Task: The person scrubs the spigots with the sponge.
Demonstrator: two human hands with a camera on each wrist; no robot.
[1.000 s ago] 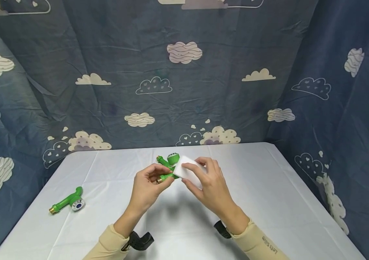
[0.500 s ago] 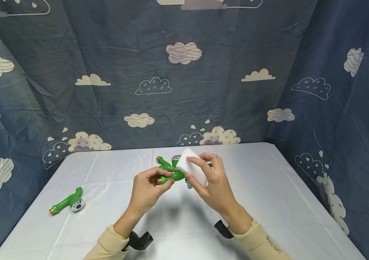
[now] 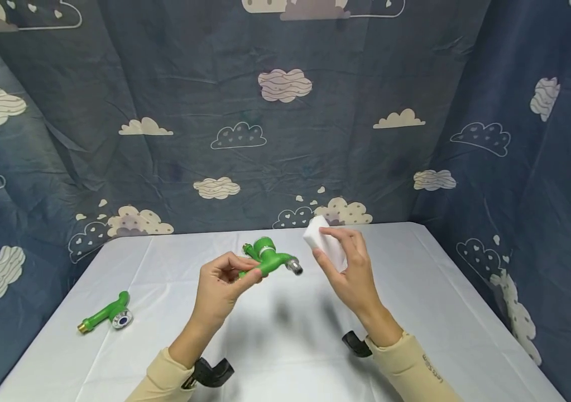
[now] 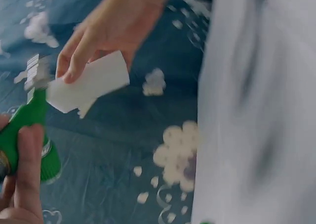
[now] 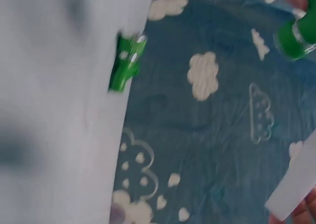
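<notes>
My left hand (image 3: 222, 285) pinches a green tap (image 3: 275, 261) by its inlet end, above the table. The tap's metal spout tip points right, and its round green handle faces up. To the right, my right hand (image 3: 355, 271) grips a white sponge block (image 3: 317, 231) between thumb and fingers, apart from the tap. In the left wrist view the sponge (image 4: 94, 82) shows its flat side near the tap's metal tip (image 4: 37, 73). A second green tap (image 5: 127, 61) lies on the table behind the held one, partly hidden in the head view.
Another green tap (image 3: 106, 312) with a brass thread and a round silver-and-blue handle cap lies at the left of the white-covered table (image 3: 416, 312). A dark blue curtain (image 3: 345, 156) with cloud prints stands behind and at the sides.
My right hand has drawn the sponge away from the tap, to the right and up. My left hand has turned the tap, bringing its handle up and its spout into sight.
</notes>
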